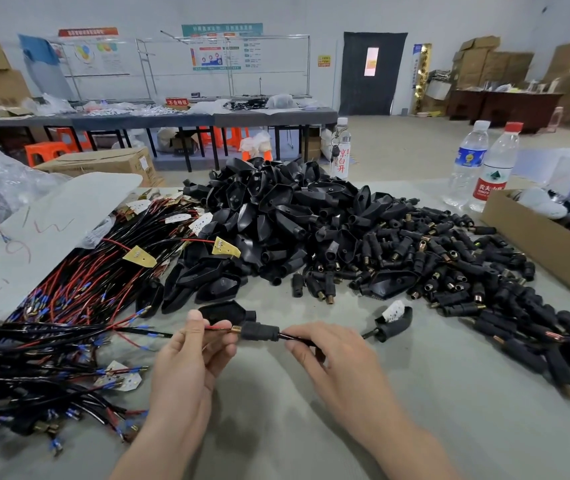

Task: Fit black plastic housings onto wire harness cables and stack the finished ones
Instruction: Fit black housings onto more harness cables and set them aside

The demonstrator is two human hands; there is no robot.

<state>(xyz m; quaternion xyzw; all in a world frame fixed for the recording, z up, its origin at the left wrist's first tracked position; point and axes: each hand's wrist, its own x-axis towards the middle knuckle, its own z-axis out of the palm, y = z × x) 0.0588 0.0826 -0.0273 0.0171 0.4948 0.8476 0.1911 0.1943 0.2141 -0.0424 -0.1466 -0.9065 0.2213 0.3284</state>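
My left hand (191, 355) pinches the red and black wires of a harness cable (219, 328) just left of a brass tip. A small black sleeve (259, 332) sits on that cable between my hands. My right hand (328, 355) pinches the black cable on the sleeve's right side. An empty black housing (222, 311) lies just behind my left thumb. One fitted housing (392, 322) with a white board in it rests to the right. A big heap of black housings (276, 209) fills the table's middle. Loose harness cables (79, 271) lie at the left.
Small black sleeves with brass ends (449, 265) spread over the right side. A cardboard box (546, 244) stands at the right edge, two water bottles (484, 164) behind it. A grey board (51, 230) covers cables at the left. Tangled wires (34, 382) crowd the near left.
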